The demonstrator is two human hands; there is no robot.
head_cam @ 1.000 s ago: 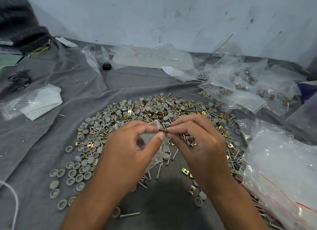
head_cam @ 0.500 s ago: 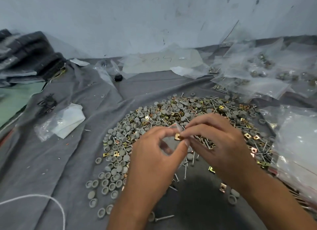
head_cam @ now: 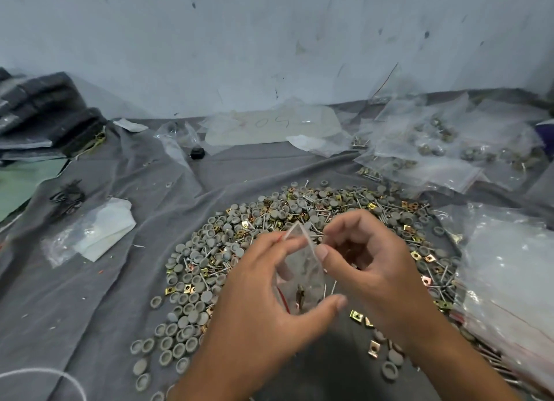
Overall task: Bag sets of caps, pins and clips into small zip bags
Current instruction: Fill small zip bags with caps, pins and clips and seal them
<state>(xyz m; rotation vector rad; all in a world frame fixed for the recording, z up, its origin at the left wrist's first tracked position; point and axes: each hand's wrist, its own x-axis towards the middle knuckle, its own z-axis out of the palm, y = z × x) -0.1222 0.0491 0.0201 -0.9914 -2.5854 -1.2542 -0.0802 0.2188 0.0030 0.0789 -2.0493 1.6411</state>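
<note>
A pile of caps, pins and clips (head_cam: 299,221) lay on the cloth (head_cam: 99,295). Just before the pile, the left hand (head_cam: 263,310) and right hand (head_cam: 368,269) held a small zip bag (head_cam: 302,269) between them. Filled bags (head_cam: 434,149) lay behind the pile to its right, a stack of empty bags (head_cam: 509,275) right of it, and a folded packet (head_cam: 96,233) well left.

A pale wall (head_cam: 269,41), scuffed with dark marks and scratches, is rising behind the work surface. A wrinkled grey cloth (head_cam: 90,281) is covering that surface up to the wall's foot. A green patch (head_cam: 21,185) is showing past the cloth's left edge. Soft, even light is falling throughout.
</note>
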